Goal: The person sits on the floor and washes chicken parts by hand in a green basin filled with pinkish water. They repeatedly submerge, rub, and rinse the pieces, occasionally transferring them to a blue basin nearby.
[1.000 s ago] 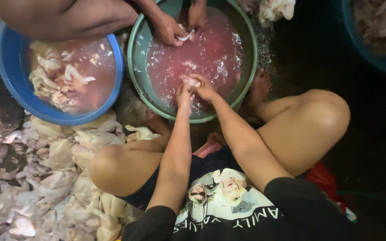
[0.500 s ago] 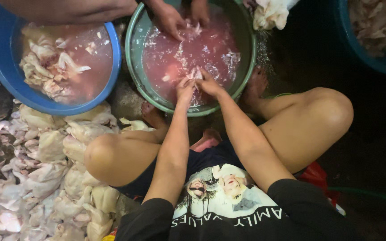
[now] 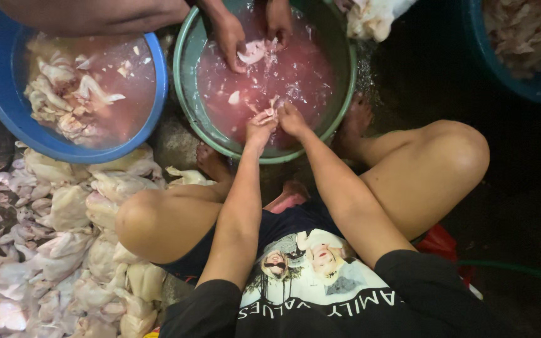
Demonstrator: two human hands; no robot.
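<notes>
The green basin point(image 3: 186, 112) holds cloudy pink-red water, and the pale, whitish-pink scrap of meat point(image 3: 269, 113) pinched between the fingertips of the left hand point(image 3: 259, 128) and the right hand point(image 3: 292, 119) stands out against it. Just beyond those fingers floats a small off-white piece point(image 3: 235, 97); farther beyond them, another person's hands point(image 3: 230, 34) grip a light pink piece point(image 3: 253, 51). Well to the left of the fingers, a bright blue basin point(image 3: 1, 106) carries brownish-pink water and cream pieces. Behind the fingers lies a cream and pale yellow heap of chicken point(image 3: 51, 250), and a black shirt point(image 3: 320, 300) bears a white, grey and green print.
</notes>
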